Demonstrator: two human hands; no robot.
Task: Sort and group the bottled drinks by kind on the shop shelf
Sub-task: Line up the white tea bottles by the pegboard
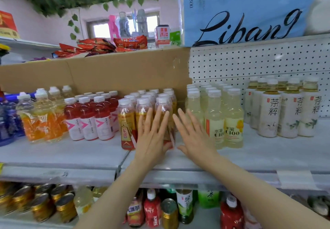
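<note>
the gold-labelled bottles [142, 116] on the shelf [71, 154] are pressed by the left hand [153, 136], fingers spread flat. the right hand [192, 136] is held spread beside the pale c100 bottles [225, 120].

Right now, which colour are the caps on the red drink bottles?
White caps, clearest in the head view.

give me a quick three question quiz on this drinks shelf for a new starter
1. True or false: the left hand lies flat against the gold-label bottles.
2. Which group stands straight to the left of the gold-label bottles? A) red drink bottles B) tea bottles C) cans
3. Fill in: the right hand, fingers straight, is in front of the pale ____ bottles.

Key: 1 true; 2 A, the red drink bottles; 3 yellow.
</note>
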